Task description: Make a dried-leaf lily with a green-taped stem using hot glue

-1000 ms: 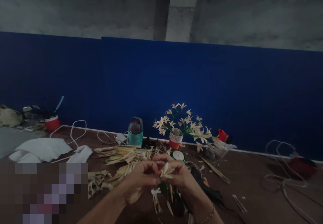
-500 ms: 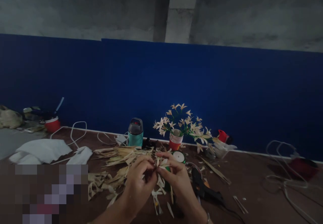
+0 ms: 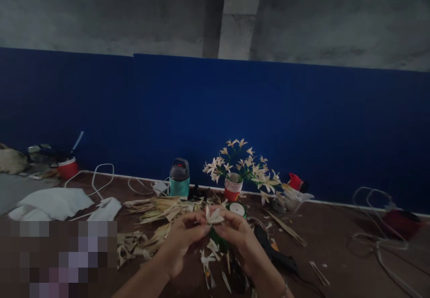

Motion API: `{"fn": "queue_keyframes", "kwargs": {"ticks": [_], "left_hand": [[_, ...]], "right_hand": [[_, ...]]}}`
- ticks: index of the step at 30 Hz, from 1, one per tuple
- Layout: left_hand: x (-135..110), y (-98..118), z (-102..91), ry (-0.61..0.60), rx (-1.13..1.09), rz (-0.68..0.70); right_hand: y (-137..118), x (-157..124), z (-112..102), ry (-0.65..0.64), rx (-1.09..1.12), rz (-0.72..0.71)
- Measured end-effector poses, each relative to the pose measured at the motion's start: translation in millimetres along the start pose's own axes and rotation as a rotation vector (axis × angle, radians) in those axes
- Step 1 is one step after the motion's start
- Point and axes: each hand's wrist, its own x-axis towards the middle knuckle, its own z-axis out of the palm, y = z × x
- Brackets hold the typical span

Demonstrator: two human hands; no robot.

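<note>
Both my hands meet in the lower middle of the head view over a brown table point(image 3: 336, 249). My left hand point(image 3: 181, 240) and my right hand point(image 3: 235, 233) pinch a small pale handmade flower point(image 3: 213, 217) from either side, its petals pointing up between my fingertips. A green stem or tape point(image 3: 217, 237) hangs below the flower. Loose pale petal strips point(image 3: 208, 258) lie on the table right under my hands.
A pile of dried husks point(image 3: 161, 208) lies left of my hands. Behind stand a teal bottle point(image 3: 179, 178), a red cup of finished flowers point(image 3: 235, 172) and a green tape roll point(image 3: 237, 208). A black glue gun point(image 3: 272, 253) lies to the right, cables point(image 3: 376, 240) further right, white cloths point(image 3: 53, 202) left.
My hands have turned and lifted the flower a little, so its petals now stand above my fingertips. The camera tilted slightly.
</note>
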Motion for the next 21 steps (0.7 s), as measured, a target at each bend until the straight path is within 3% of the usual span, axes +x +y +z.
{"fn": "queue_keyframes", "kwargs": {"ticks": [5,8,11,16,21], "left_hand": [[5,1,-2.1,0.082,0.143,0.262],[10,-1,-7.4,0.069,0.314,0.443],[14,-6,-12.8,0.054,0.421,0.539],[14,-8,-12.1,0.092,0.425,0.566],[9,-6,-5.7,0.148,0.23,0.395]], "right_hand": [[-2,1,-1,0.062,0.108,0.027],[-2,0,3,0.109,0.082,0.048],[-3,-2,8,0.153,0.105,0.087],[-6,-3,13,0.083,0.146,0.13],[-2,1,12,0.104,0.01,0.048]]}}
